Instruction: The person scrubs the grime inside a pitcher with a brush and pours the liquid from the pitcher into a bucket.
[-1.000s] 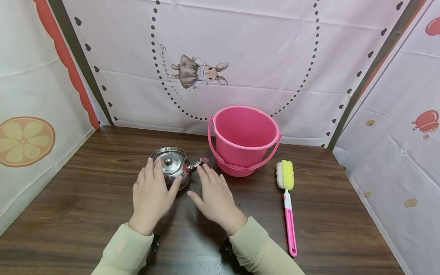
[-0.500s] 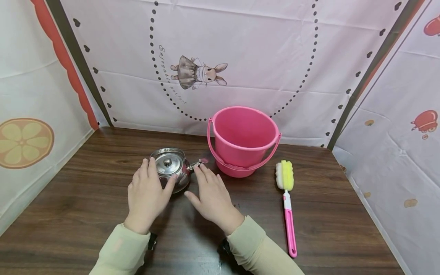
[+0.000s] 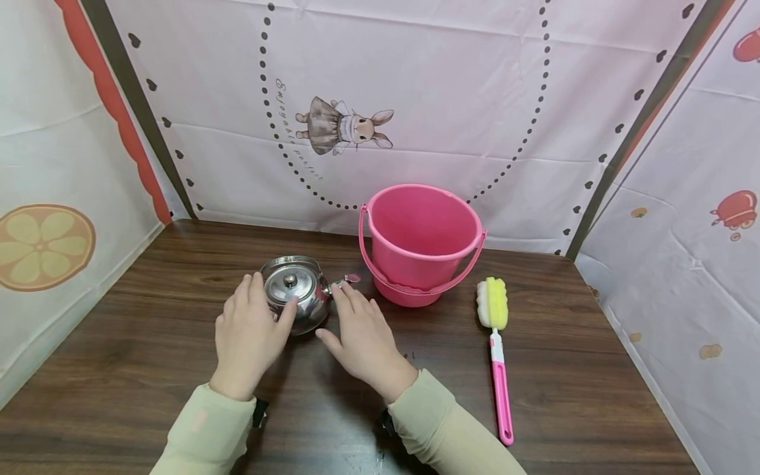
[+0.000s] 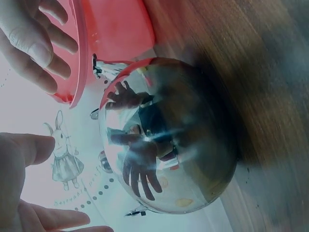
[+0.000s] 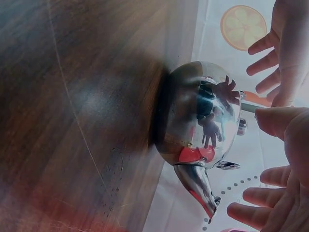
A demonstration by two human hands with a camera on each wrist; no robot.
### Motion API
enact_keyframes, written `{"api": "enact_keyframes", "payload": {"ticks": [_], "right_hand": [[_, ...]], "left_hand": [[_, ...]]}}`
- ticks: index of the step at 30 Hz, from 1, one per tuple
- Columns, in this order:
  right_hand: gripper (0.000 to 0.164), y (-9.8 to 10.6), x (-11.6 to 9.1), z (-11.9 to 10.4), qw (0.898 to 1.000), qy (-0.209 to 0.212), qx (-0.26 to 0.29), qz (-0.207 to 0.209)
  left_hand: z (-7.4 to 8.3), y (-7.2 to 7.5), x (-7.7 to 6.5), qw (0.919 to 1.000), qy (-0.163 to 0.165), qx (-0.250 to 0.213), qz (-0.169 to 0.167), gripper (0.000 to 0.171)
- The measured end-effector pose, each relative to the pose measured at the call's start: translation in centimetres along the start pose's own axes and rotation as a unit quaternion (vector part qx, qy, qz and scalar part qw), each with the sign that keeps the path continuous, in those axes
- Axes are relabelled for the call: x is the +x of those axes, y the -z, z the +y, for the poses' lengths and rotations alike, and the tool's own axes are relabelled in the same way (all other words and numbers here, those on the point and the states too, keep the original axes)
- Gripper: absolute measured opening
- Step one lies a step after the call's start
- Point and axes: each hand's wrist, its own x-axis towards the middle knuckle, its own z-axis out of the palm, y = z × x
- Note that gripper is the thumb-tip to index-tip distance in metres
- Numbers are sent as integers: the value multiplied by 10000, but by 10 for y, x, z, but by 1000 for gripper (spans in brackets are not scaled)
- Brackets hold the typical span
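A shiny steel kettle [image 3: 310,313] with a knobbed lid [image 3: 291,282] stands upright on the table, its spout [image 5: 195,186] pointing right. My left hand [image 3: 247,338] is at the kettle's left front, fingers straight and thumb spread, overlapping its left edge in the head view. My right hand [image 3: 365,340] is on the other side, its fingertips level with the spout and its thumb held apart. Neither hand grips anything; in the left wrist view both hover above the kettle body [image 4: 193,135], which mirrors them. Right of the spout is a pink bucket [image 3: 410,274].
The bucket's handle [image 3: 410,288] hangs down at its front. A sponge brush [image 3: 493,303] with a pink handle lies on the right of the wooden table [image 3: 570,369]. Printed cloth walls [image 3: 463,79] enclose the back and sides.
My left hand has drifted left and slightly toward me, uncovering more of the kettle. My right hand has shifted a little left. Kettle, bucket and brush stay in place.
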Motion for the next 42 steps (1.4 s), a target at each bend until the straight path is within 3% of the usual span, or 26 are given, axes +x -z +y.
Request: {"api": "enact_keyframes", "payload": {"ticks": [13, 42], "right_hand": [[68, -1, 6, -5, 9999, 70, -76, 17], [64, 5, 27, -19, 9980, 280, -568, -49]], "left_hand": [[-11, 5, 6, 9998, 168, 125, 1, 51], [-23, 2, 19, 9960, 627, 294, -560, 55]]}}
